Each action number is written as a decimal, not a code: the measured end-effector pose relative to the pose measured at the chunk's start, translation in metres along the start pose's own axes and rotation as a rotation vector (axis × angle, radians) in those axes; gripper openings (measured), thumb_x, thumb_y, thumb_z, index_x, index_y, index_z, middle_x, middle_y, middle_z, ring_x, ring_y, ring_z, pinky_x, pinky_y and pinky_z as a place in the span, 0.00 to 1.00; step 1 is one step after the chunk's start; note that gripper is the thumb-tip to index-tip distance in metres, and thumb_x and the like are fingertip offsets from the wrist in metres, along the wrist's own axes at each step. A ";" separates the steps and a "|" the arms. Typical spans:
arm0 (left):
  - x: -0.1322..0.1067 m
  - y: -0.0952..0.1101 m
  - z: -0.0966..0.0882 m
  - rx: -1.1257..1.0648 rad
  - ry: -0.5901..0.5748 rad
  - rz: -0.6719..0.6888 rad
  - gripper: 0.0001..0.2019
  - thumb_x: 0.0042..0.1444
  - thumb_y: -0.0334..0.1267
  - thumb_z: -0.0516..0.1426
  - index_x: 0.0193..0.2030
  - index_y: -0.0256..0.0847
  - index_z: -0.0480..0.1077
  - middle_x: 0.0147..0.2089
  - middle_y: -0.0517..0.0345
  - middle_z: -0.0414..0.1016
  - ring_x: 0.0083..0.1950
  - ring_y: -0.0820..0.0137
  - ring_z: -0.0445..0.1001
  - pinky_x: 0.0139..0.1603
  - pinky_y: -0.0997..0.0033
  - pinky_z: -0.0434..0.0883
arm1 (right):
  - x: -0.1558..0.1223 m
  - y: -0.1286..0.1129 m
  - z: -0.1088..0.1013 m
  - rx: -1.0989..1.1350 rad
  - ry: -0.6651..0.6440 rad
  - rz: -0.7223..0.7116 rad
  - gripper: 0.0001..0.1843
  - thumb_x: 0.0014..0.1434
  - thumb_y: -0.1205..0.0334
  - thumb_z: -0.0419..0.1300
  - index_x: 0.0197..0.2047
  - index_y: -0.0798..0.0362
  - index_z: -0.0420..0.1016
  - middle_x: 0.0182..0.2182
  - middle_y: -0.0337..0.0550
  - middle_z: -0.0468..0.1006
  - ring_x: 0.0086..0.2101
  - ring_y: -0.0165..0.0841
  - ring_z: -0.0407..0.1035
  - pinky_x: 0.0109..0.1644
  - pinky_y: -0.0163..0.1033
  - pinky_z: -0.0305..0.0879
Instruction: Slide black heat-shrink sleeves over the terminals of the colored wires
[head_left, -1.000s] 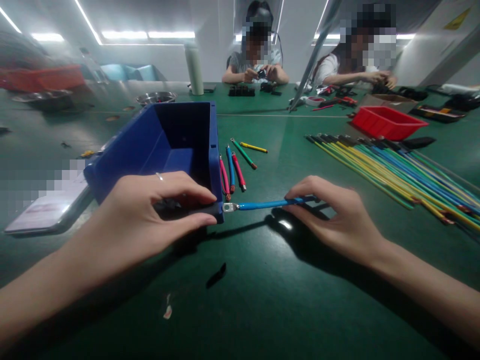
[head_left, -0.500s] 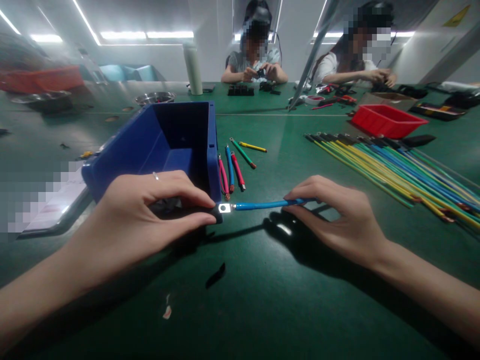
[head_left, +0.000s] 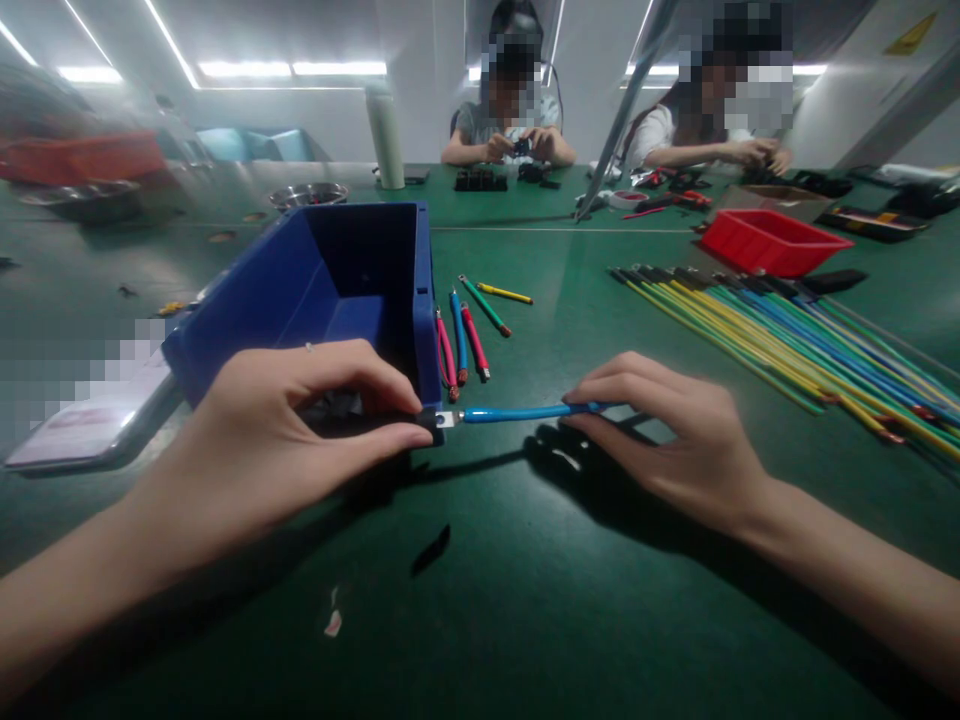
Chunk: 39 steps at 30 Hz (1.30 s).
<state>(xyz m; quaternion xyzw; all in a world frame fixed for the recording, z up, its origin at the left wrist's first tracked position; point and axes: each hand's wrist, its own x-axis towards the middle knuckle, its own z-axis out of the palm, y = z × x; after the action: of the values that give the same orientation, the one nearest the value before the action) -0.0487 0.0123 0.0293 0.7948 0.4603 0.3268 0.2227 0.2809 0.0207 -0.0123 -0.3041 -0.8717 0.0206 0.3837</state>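
The right hand [head_left: 667, 435] pinches the blue wire [head_left: 517, 412], near centre. Its metal tip meets a small black piece [head_left: 429, 420], pinched in the left hand [head_left: 285, 440] by the blue bin [head_left: 255, 300]. Print on the left sheet [head_left: 82, 425] is unreadable.

Blue bin [head_left: 247, 310]: 1. Red tray [head_left: 772, 245]: 1. Short loose wires [head_left: 475, 343] beside bin: 5. Held blue wire [head_left: 525, 412]: 1. Small black piece [head_left: 429, 421] at its tip: 1. Long-wire pile [head_left: 787, 330]: 1, strands too many to count. Hands at work: 2, left hand [head_left: 300, 420], right hand [head_left: 660, 430]. Co-workers [head_left: 510, 130] opposite: 2. White bottle [head_left: 388, 135]: 1. Black scrap [head_left: 431, 550]: 1.
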 end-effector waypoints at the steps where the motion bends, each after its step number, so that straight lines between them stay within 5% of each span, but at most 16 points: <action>1: 0.000 0.000 0.000 -0.007 -0.002 0.004 0.06 0.61 0.50 0.73 0.40 0.56 0.85 0.39 0.69 0.87 0.38 0.71 0.83 0.38 0.79 0.78 | 0.000 -0.001 0.001 -0.013 0.003 -0.019 0.08 0.68 0.74 0.67 0.47 0.53 0.82 0.38 0.44 0.85 0.37 0.32 0.81 0.40 0.34 0.78; 9: 0.000 0.001 0.001 -0.013 0.004 0.060 0.05 0.62 0.46 0.72 0.42 0.53 0.84 0.40 0.67 0.86 0.39 0.70 0.83 0.39 0.76 0.78 | -0.001 -0.011 0.004 -0.131 0.017 -0.120 0.15 0.70 0.77 0.63 0.53 0.52 0.83 0.41 0.47 0.87 0.37 0.33 0.81 0.41 0.38 0.79; 39: -0.004 0.000 0.008 0.006 0.045 0.226 0.04 0.67 0.37 0.68 0.40 0.53 0.83 0.40 0.67 0.86 0.42 0.71 0.84 0.42 0.74 0.78 | -0.008 -0.008 0.003 -0.162 0.047 -0.136 0.20 0.68 0.80 0.62 0.56 0.50 0.82 0.42 0.47 0.87 0.36 0.36 0.81 0.39 0.41 0.77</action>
<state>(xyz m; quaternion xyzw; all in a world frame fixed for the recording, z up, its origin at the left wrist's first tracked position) -0.0448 0.0085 0.0225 0.8347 0.3738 0.3662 0.1715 0.2791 0.0101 -0.0172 -0.2746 -0.8799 -0.0831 0.3787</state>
